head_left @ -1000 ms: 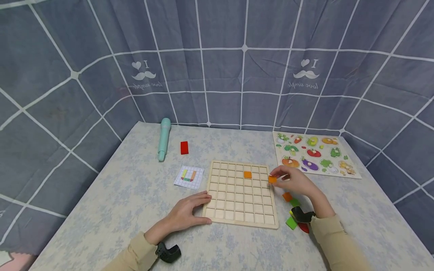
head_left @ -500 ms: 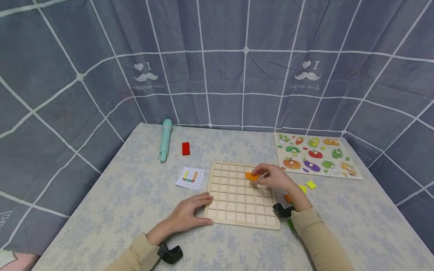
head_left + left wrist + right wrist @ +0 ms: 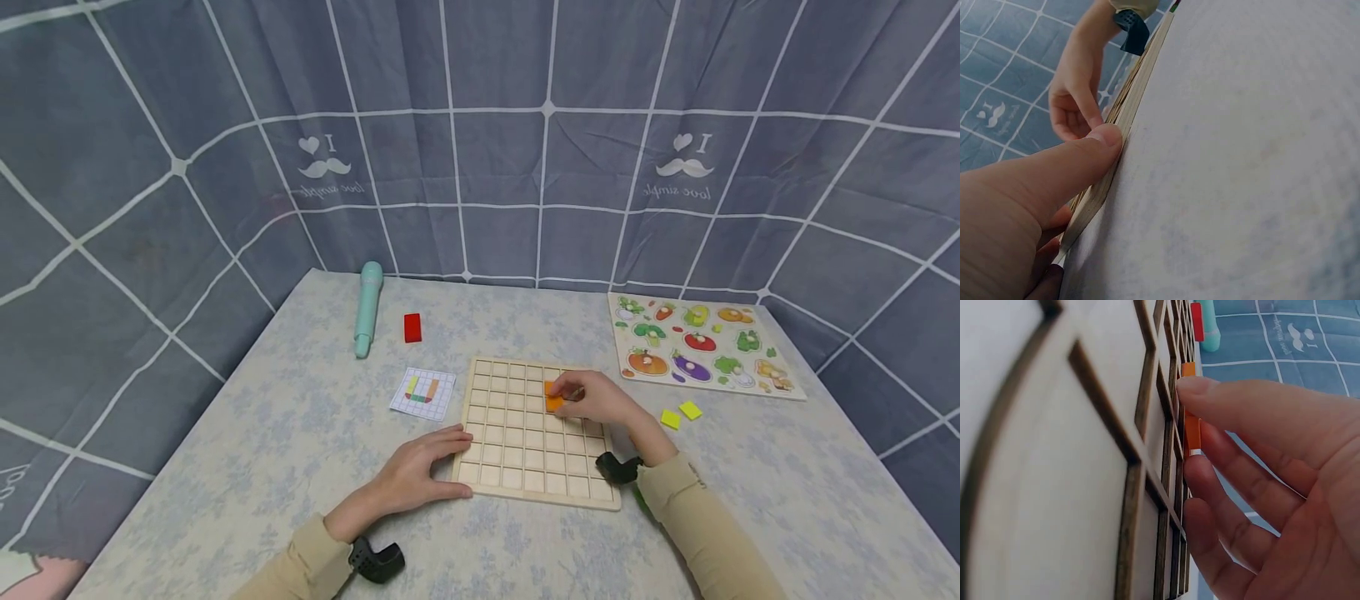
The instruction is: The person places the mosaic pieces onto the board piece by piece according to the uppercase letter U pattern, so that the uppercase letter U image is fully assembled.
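Observation:
The wooden grid board (image 3: pixel 517 458) lies flat on the table. My left hand (image 3: pixel 412 475) holds its near left corner, thumb at the near edge and fingers along the left side. Over the upper right of the grid, my right hand (image 3: pixel 603 402) pinches an orange square tile (image 3: pixel 553 404) between thumb and fingers. In the right wrist view this orange tile (image 3: pixel 1192 432) is at the grid's surface; whether it sits fully in a cell cannot be told. Directly behind it, another orange tile (image 3: pixel 549 387) occupies a cell, partly covered by the fingers.
A pattern card (image 3: pixel 423 394) lies left of the board, with a red block (image 3: pixel 412 327) and teal microphone (image 3: pixel 367 310) beyond. A vegetable puzzle board (image 3: pixel 705 350) is at the back right. Two yellow tiles (image 3: pixel 680 414) lie right; a green piece (image 3: pixel 642 502) shows beneath the right forearm.
My right hand has carried the orange tile leftward from the board's right edge to just in front of the other orange tile. The left hand stays at the corner.

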Motion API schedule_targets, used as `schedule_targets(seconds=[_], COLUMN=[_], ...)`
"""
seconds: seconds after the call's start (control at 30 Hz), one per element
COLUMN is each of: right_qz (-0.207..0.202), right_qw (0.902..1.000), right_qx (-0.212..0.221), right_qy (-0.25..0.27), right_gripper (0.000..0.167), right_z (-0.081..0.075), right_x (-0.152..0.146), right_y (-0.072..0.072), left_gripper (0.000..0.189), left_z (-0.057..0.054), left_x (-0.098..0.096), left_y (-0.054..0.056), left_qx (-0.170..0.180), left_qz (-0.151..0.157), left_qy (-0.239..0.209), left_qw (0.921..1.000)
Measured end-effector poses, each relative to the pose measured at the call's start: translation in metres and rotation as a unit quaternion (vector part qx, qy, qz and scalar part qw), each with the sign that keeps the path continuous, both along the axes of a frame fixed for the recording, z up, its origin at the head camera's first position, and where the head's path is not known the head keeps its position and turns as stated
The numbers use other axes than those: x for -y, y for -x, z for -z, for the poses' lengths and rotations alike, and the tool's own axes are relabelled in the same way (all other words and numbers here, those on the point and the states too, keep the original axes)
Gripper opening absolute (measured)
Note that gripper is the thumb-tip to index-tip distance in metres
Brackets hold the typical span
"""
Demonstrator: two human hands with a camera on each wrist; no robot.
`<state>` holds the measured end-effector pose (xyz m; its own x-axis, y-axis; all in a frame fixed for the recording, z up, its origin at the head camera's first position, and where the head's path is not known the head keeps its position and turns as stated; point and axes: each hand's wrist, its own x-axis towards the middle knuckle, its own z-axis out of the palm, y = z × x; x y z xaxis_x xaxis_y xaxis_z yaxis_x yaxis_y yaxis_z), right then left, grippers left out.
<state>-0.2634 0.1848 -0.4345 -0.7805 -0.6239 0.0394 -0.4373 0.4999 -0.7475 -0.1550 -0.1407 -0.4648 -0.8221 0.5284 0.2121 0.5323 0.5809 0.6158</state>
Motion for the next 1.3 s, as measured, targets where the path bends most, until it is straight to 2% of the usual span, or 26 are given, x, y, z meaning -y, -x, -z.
schedule_targets(seconds=[0.37,0.57,0.87,1.0,1.17,1.3], right_qz=[0.026,0.021,0.015,0.020,0.048,0.064], right_qw=[0.9997,0.9998,0.9999,0.9998,0.9986,0.9969], right_qx=[0.004,-0.005,0.004,-0.005,-0.017,-0.043], right_qy=[-0.004,-0.001,0.000,-0.007,-0.014,-0.018], right_gripper=[0.022,0.023,0.025,0.025,0.027,0.028], right_z=[0.005,0.005,0.000,-0.010,-0.035,-0.052], right_x=[0.003,0.003,0.003,0.000,-0.011,-0.027], right_y=[-0.001,-0.002,-0.003,-0.004,-0.008,-0.011], left_gripper=[0.066,0.066,0.066,0.066,0.066,0.066], left_z=[0.000,0.000,-0.001,0.000,-0.001,-0.001], left_x=[0.000,-0.001,-0.001,-0.001,-0.001,-0.001], left_y=[0.000,-0.001,-0.001,-0.001,-0.001,-0.001], left_qx=[-0.004,-0.002,0.001,0.000,-0.001,-0.002], left_qz=[-0.001,-0.003,-0.005,-0.005,-0.004,-0.003], left_qy=[0.006,0.007,0.006,0.007,0.004,0.003], left_qw=[1.0000,1.0000,1.0000,1.0000,1.0000,1.0000])
